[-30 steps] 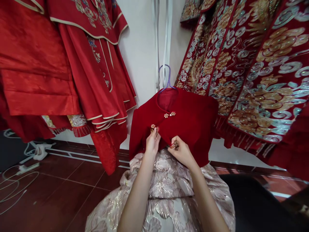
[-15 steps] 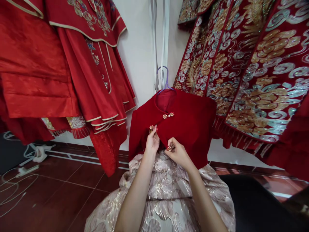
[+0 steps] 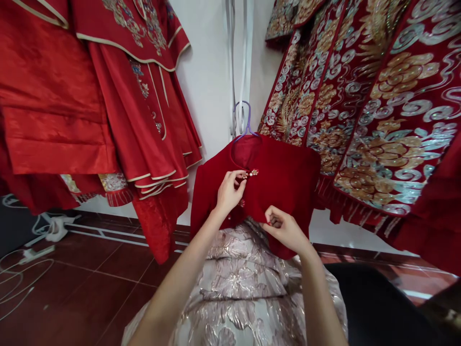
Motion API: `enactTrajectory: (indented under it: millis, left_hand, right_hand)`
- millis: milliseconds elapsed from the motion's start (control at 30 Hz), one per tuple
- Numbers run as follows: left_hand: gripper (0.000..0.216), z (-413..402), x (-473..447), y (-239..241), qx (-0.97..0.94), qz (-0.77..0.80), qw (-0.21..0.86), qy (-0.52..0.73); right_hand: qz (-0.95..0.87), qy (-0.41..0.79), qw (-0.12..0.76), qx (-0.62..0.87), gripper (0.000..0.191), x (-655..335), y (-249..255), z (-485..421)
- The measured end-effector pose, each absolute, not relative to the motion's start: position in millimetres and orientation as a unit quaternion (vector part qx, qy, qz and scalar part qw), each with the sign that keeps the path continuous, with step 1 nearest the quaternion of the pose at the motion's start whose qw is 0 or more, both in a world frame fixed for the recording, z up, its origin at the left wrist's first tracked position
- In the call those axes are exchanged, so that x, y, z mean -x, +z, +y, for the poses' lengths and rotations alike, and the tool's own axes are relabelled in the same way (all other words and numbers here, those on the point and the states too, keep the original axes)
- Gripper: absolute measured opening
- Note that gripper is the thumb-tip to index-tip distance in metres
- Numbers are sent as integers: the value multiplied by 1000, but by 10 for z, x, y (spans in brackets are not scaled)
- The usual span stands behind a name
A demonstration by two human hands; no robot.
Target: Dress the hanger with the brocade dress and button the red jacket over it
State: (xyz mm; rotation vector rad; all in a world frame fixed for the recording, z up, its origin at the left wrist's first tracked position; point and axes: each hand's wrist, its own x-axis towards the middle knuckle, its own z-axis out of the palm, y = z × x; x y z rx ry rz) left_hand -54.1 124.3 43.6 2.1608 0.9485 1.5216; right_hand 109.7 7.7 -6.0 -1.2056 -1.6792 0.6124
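A dark red velvet jacket (image 3: 288, 178) hangs in front of me on a purple hanger (image 3: 248, 126), its lower front parted. My left hand (image 3: 231, 190) is up by the collar, thumb and fingers pinched on the left half of the jewelled flower clasp (image 3: 254, 172), which is fastened across the neck. Lower and to the right, my right hand (image 3: 283, 227) pinches the jacket's front edge and draws it aside. Between the hands another small ornament (image 3: 242, 203) shows on the front edge. A pale metallic floral skirt (image 3: 237, 278) spreads below the jacket.
Plain red garments (image 3: 133, 96) hang on the left, and heavily embroidered red ones (image 3: 389, 115) on the right. White metal poles (image 3: 245, 57) stand behind the hanger. White cables (image 3: 21, 283) lie on the tiled floor at left; a black rounded object (image 3: 374, 298) sits at lower right.
My left hand has moved up from the lower clasp to the collar clasp. My right hand has shifted a little right and down, pulling the front edge further aside.
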Motion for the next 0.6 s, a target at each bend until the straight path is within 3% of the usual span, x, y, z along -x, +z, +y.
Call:
enactTrajectory:
  millis: [67, 167, 300, 433, 600]
  left_hand:
    - [26, 1278, 563, 604, -812, 345, 40, 468]
    - [21, 1362, 562, 814, -866, 322, -61, 378]
    - [17, 1498, 536, 1004, -910, 257, -93, 313]
    - [12, 1555, 534, 1107, -932, 195, -102, 287]
    - [6, 1527, 523, 1132, -933, 177, -127, 286]
  right_hand:
    - [-682, 244, 475, 500, 19, -1193, -18, 25]
    - [-677, 243, 478, 504, 19, -1313, 36, -58]
    - [-681, 279, 467, 490, 21, -1420, 106, -197]
    - [-695, 394, 375, 471, 28, -1482, 140, -312]
    - [-683, 392, 376, 488, 38, -1559, 111, -350]
